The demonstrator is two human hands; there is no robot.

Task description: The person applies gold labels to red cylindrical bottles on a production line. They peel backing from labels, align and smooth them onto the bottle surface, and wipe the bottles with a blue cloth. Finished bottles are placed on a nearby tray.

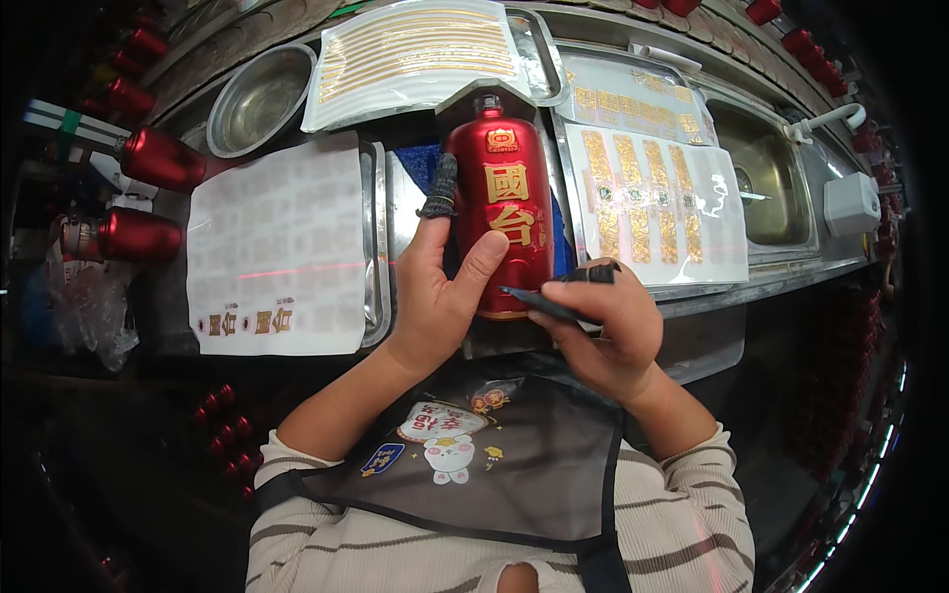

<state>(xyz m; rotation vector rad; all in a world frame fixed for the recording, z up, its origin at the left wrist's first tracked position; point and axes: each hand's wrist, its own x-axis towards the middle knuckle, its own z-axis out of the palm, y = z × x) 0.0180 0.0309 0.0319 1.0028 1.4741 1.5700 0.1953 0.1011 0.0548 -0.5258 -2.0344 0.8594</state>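
A glossy red bottle (pixel 474 262) with gold lettering and a gold emblem lies on its back in front of me, its neck pointing away. My left hand (pixel 435 287) is closed round its left side, the thumb pressed on its front and dark wrapping on the fingertips. Between the thumb and fingers of my right hand (pixel 618 321) is a thin dark blade-like tool (pixel 544 302); its exact kind is unclear. The tool's tip is over the lower part of the bottle, and I cannot tell whether it touches. Blue cloth (pixel 420 166) shows beneath the bottle.
On the left, a decal sheet (pixel 267 222) lies over a metal tray, beside two red bottles (pixel 143 235). Gold-strip sheets (pixel 410 59) lie at the back and more decal sheets (pixel 717 232) at right. A metal bowl (pixel 225 133), a sink (pixel 776 212) and a white container (pixel 852 208) stand around.
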